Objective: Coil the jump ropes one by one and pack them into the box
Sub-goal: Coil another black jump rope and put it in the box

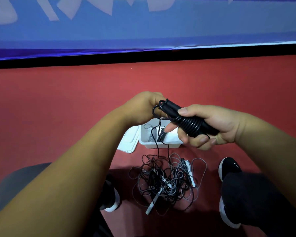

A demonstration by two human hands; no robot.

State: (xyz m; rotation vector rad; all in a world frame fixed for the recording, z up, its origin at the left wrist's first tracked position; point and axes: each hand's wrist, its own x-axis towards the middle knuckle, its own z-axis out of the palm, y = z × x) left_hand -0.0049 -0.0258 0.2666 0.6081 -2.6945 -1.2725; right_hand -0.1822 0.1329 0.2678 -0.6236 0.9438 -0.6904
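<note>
My right hand (pixel 210 127) grips the black handles of a jump rope (pixel 188 121), with black cord wound in tight turns around them. My left hand (pixel 143 105) pinches the cord's loop at the handles' far end. Loose black cord hangs from there down to the floor. Below the hands stands a white box (pixel 161 144) that holds coiled ropes, partly hidden by my fingers. A tangled pile of black and grey ropes with white handles (pixel 166 183) lies on the red floor between my feet.
The white box lid (pixel 129 142) lies to the left of the box. My black shoes (pixel 229 166) flank the rope pile. A black strip and a blue banner wall (pixel 143 31) bound the red floor ahead.
</note>
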